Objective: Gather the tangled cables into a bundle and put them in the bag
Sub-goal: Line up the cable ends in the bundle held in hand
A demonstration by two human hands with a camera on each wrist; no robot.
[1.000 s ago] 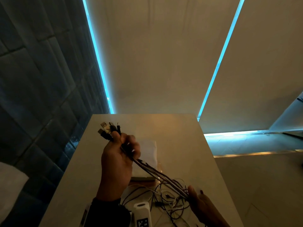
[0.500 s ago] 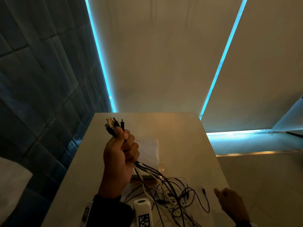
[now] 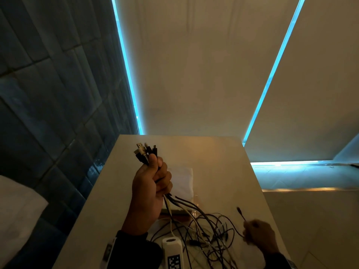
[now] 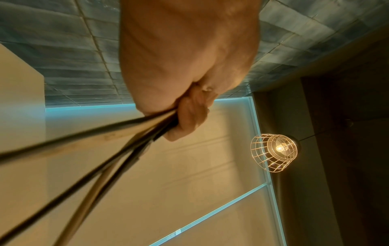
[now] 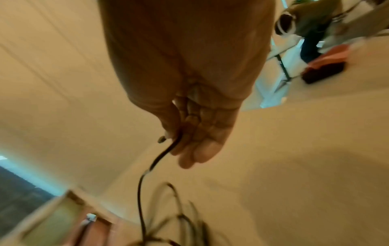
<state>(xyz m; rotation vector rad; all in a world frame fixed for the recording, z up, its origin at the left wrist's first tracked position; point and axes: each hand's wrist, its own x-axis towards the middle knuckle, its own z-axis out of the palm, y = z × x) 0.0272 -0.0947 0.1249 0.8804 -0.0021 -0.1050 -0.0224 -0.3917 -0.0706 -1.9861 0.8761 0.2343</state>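
Now the left hand (image 3: 150, 183) is clenching the cables (image 3: 202, 226) just below their plugs, with the strands trailing down and rightward onto the worktop (image 3: 217, 171) toward the right hand (image 3: 259, 234), which is pinching one loose cable end (image 3: 239, 210) (half a second earlier it was empty). The bag (image 3: 181, 180) is lying just behind the left grip.

The table top (image 3: 223, 171), in the lower centre of the head view, looked smooth and faintly glossy, catching a warm sheen. The cables (image 3: 204, 224) had dark and pale matt sheaths; their plugs (image 3: 144, 150), above the left hand (image 3: 149, 189), showed bright metal tips. The bag (image 3: 182, 179) looked like thin, pale, translucent plastic. The wall (image 3: 48, 94) at upper left was dark tile with a rough, mottled face. At right in the left wrist view, the lamp cage (image 4: 273, 152) was shiny wire.
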